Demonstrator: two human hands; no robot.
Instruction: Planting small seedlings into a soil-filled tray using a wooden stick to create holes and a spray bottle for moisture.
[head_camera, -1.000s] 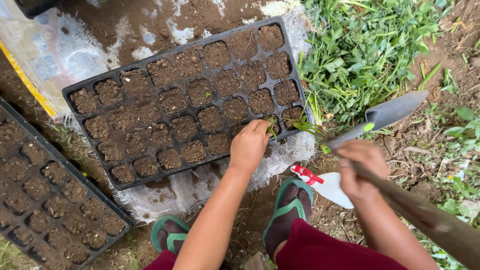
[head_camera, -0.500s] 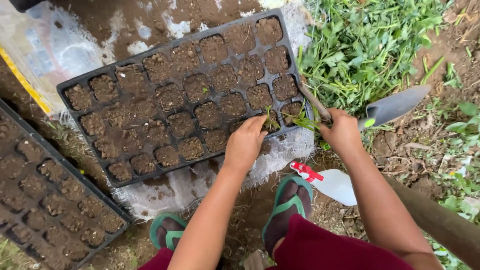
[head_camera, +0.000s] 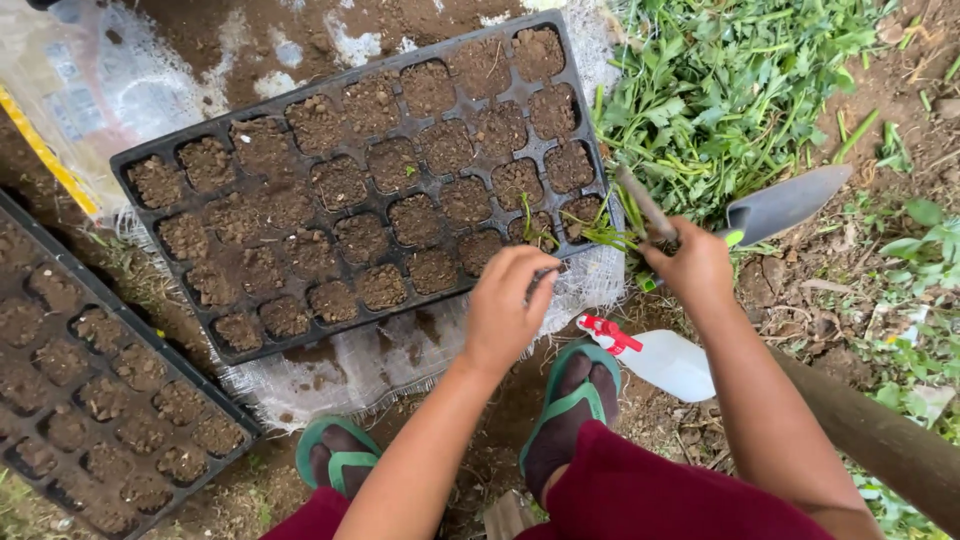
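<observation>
A black seedling tray (head_camera: 150, 160) full of dark soil lies in front of me on a white woven sack (head_camera: 400, 350). My left hand (head_camera: 510, 300) rests at the tray's near right edge with its fingers curled together, just below a cell holding a small green seedling (head_camera: 528, 225). My right hand (head_camera: 690, 265) is at the tray's right corner, gripping a thin brown stick (head_camera: 640, 200) that points up and left. A leafy seedling (head_camera: 605, 235) sticks out from under that hand toward the corner cell.
A heap of pulled green seedlings (head_camera: 730, 80) lies right of the tray, with a grey trowel (head_camera: 785, 200) beside it. A white spray bottle with a red nozzle (head_camera: 660, 360) lies by my sandalled foot (head_camera: 570, 410). A second soil-filled tray (head_camera: 90, 390) sits at the left; a wooden pole (head_camera: 880, 440) crosses the lower right.
My right hand has come in from the right, past the trowel, to the tray's corner with the stick. My left hand has drawn back slightly from the cell to the tray's edge.
</observation>
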